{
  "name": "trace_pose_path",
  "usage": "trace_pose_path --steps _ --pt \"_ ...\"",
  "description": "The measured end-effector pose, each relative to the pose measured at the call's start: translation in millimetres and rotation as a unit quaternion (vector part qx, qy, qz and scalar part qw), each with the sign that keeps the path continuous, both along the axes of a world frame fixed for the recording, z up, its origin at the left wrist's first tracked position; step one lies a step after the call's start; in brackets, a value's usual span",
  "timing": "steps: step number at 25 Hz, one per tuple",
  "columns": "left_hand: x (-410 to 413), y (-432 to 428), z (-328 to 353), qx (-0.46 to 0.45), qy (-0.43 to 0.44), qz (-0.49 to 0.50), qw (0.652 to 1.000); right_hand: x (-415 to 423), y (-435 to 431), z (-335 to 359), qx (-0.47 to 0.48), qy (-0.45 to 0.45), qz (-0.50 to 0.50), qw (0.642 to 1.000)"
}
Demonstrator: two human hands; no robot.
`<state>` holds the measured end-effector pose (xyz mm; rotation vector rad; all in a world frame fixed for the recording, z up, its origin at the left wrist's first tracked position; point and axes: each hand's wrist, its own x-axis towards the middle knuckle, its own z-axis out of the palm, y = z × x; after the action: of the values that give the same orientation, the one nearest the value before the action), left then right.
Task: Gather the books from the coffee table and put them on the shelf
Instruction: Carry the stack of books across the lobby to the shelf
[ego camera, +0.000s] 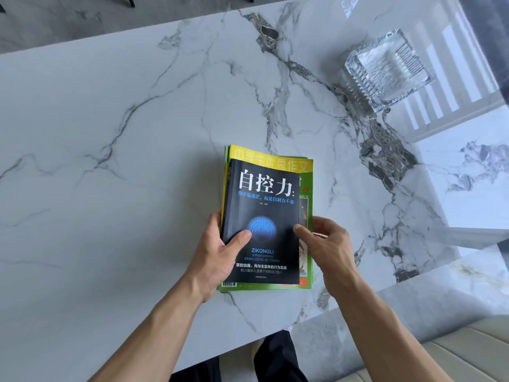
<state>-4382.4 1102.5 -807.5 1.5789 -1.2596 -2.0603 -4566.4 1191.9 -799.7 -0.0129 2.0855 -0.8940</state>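
A stack of books sits over the white marble coffee table (110,161). A black book (264,205) with white Chinese title and a blue glowing symbol lies on top. Under it shows a yellow and green magazine (275,162), its top and right edges sticking out. My left hand (220,255) grips the stack's left edge, thumb pressed on the black cover. My right hand (327,246) is at the stack's right edge, thumb touching the black book's edge and fingers behind the green magazine. Whether the stack rests on the table or is lifted I cannot tell.
A heavy clear glass ashtray (385,67) stands at the table's far right. The table's near edge runs just in front of my dark trousers (278,357). A pale cushioned seat (468,351) shows at the lower right. Grey floor lies beyond the far edge.
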Motion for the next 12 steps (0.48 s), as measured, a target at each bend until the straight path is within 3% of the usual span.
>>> trace_pose_path --steps 6,12 --pt "14 -64 107 -0.026 0.109 0.069 0.991 0 -69 102 -0.146 -0.055 0.041 0.987" --pt "44 -158 328 -0.166 0.178 0.072 0.967 11 -169 336 -0.314 -0.038 0.156 0.936"
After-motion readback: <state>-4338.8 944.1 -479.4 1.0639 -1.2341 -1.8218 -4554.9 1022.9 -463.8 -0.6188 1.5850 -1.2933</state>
